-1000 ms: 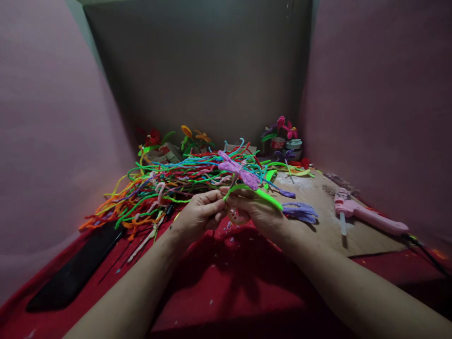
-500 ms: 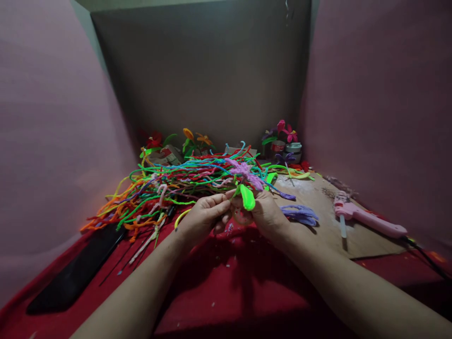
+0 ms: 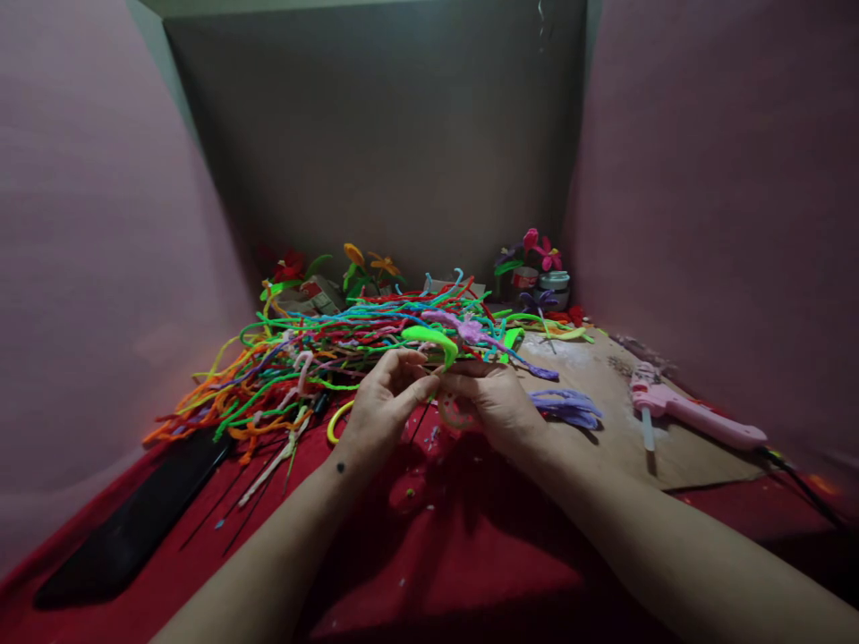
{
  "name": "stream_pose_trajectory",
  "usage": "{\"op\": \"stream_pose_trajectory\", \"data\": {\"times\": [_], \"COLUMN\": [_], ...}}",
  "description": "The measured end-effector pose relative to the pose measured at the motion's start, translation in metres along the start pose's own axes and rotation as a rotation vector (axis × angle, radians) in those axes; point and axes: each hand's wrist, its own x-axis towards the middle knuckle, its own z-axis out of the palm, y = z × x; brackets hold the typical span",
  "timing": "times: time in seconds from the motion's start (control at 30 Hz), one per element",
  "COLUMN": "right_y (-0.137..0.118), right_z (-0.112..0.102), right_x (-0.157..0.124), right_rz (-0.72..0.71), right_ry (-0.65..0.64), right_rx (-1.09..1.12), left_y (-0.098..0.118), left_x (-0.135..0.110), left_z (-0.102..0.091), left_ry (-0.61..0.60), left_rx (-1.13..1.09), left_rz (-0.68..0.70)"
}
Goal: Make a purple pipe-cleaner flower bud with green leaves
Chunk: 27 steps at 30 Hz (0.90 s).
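Both my hands meet in the middle, fingers pinched together. My left hand (image 3: pixel 393 398) is closed on the stem of a pipe-cleaner flower, near the base of its bright green leaf (image 3: pixel 435 340). My right hand (image 3: pixel 497 398) pinches the same stem from the other side. Above the fingers is the flower's fuzzy purple head (image 3: pixel 470 329), with petals spread sideways. A thin dark wire (image 3: pixel 420 422) slants down below my fingers. Under my right fingers a pale, see-through ring-shaped piece (image 3: pixel 456 411) shows, partly hidden; its kind is unclear.
Behind my hands lies a heap of coloured pipe cleaners (image 3: pixel 335 335). To the right, a pink glue gun (image 3: pixel 704 416) and a purple bundle (image 3: pixel 567 407) rest on cardboard (image 3: pixel 617 456). A black flat object (image 3: pixel 134 528) lies left on red cloth (image 3: pixel 376 572). Finished flowers (image 3: pixel 547 255) stand behind.
The flower has turned in my fingers: its green leaf swung from pointing down toward me to arching up and left. My left fingers rose slightly, and the dark wire now shows beneath.
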Motion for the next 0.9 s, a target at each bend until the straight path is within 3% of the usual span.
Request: {"op": "stream_pose_trajectory", "data": {"times": [0.27, 0.43, 0.8, 0.9], "right_y": [-0.001, 0.002, 0.002, 0.003], "right_z": [0.008, 0.007, 0.007, 0.007], "right_x": [-0.008, -0.008, -0.006, -0.006], "right_rz": [0.003, 0.132, 0.103, 0.106], "right_ry": [-0.195, -0.137, -0.1, -0.106], "right_rx": [-0.033, -0.087, -0.183, -0.179], "left_y": [0.0, 0.0, -0.01, -0.007], "left_x": [-0.002, -0.001, 0.005, 0.004], "left_z": [-0.004, -0.003, -0.005, -0.001], "left_ry": [-0.066, -0.095, -0.097, -0.01], "left_rx": [-0.317, -0.344, -0.33, -0.326], "left_rz": [-0.046, -0.153, -0.106, -0.132]}}
